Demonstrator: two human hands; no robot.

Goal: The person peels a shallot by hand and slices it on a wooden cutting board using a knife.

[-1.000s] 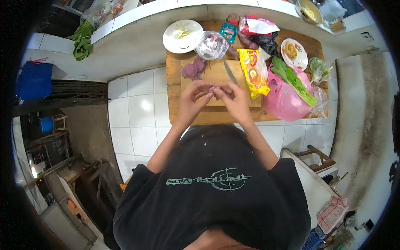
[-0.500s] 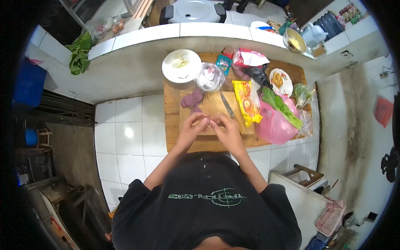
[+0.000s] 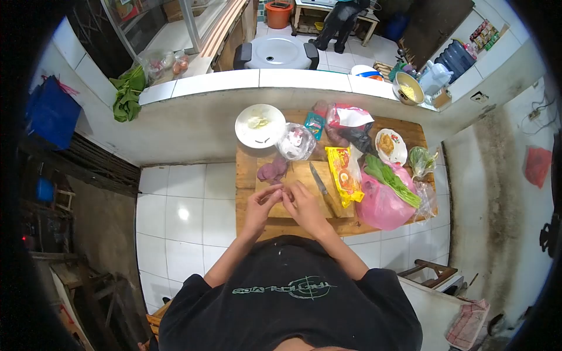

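My left hand [image 3: 260,209] and my right hand [image 3: 305,209] meet over the near edge of a wooden cutting board [image 3: 295,174], fingertips pinched together. Whatever small thing sits between them is hidden by the fingers. Beyond my left hand lies a heap of purple, skin-like pieces [image 3: 272,171] on the board. A knife [image 3: 319,181] rests to the right of my right hand, its handle toward me. Along the board's right side lies a yellow food packet [image 3: 344,175]. At the back left are a white plate [image 3: 243,136] with pale pieces and a clear plastic bag [image 3: 296,141].
On the table's right stand a pink plastic bag [image 3: 383,209] with leafy greens [image 3: 392,182] on it and a small plate [image 3: 401,151] of brownish food. A low tiled wall [image 3: 216,83] runs behind the table. A person's legs [image 3: 339,26] show beyond it.
The view has tilted upward, so the table sits lower in the picture and more of the room beyond the wall shows. Both hands stay pinched together over the board.
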